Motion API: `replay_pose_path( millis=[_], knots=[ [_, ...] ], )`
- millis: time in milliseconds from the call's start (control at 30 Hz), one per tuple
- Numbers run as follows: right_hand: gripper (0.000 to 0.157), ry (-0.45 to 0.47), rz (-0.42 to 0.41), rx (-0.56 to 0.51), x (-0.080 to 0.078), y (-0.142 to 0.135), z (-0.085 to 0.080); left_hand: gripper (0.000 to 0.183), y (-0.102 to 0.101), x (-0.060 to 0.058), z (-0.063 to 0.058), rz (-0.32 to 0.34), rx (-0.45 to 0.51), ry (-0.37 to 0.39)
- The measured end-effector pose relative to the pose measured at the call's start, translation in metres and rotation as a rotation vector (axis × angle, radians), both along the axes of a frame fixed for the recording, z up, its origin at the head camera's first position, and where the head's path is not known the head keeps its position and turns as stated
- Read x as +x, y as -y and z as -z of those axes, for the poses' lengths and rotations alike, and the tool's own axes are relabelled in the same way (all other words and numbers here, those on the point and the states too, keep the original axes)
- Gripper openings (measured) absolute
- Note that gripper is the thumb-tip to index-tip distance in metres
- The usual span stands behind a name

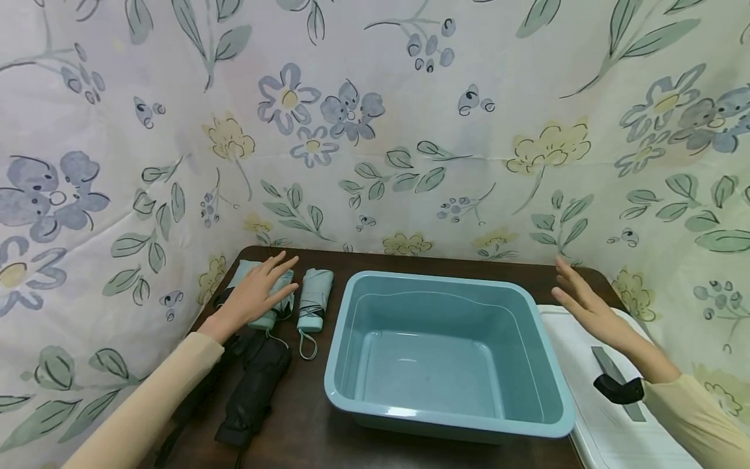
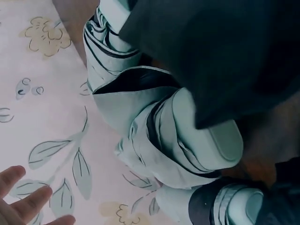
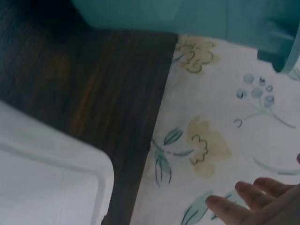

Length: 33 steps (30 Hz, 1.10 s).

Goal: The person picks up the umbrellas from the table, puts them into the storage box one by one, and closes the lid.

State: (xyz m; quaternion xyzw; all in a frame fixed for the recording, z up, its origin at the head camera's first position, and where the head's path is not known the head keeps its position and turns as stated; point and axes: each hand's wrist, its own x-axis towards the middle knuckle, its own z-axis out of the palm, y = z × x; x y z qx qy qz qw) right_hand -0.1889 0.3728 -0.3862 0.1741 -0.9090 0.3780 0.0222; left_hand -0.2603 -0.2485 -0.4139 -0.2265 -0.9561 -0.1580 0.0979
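My left hand [image 1: 253, 294] hovers with fingers spread over folded umbrellas at the table's left; it grips nothing. Partly hidden beneath it is a light green folded umbrella [image 1: 284, 284]. Another light green umbrella [image 1: 315, 296], with a wrist loop, lies just to its right. Nearer me is a black folded umbrella [image 1: 258, 384]. In the left wrist view, light green umbrellas [image 2: 164, 136] lie beyond the fingertips. On the right, my right hand [image 1: 597, 319] is held with extended fingers above a white lid [image 1: 580, 339], holding nothing. Between the hands stands a light blue plastic basin [image 1: 433, 365] containing nothing.
The dark wooden table [image 1: 305, 404] meets a flower-patterned cloth [image 1: 410, 195] at its back and sides. A grey strip [image 1: 609, 365] shows on the white lid, beside the black band [image 1: 618, 389] at my right wrist.
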Motion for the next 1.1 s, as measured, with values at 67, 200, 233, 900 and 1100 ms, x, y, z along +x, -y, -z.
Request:
replay_pose_path(
  millis=[67,200,233,900,1100],
  knots=[
    [0.065,-0.007,-0.010,-0.002,0.003,0.005,-0.003,0.063,0.001,0.005,-0.001,0.009,-0.001,-0.016],
    [0.064,-0.018,-0.052,-0.022,0.007,0.014,-0.005,0.061,0.003,0.018,-0.001,0.001,-0.012,0.025],
    [0.064,-0.015,-0.070,-0.037,0.008,0.016,-0.005,0.061,0.004,0.021,-0.001,-0.002,-0.018,0.042],
    [0.065,0.001,-0.214,-0.092,0.016,0.037,-0.008,0.059,0.017,0.059,-0.004,0.102,0.068,0.357],
    [0.065,0.002,-0.253,-0.103,0.018,0.038,-0.003,0.059,0.019,0.063,-0.002,0.152,0.074,0.397]
  ],
)
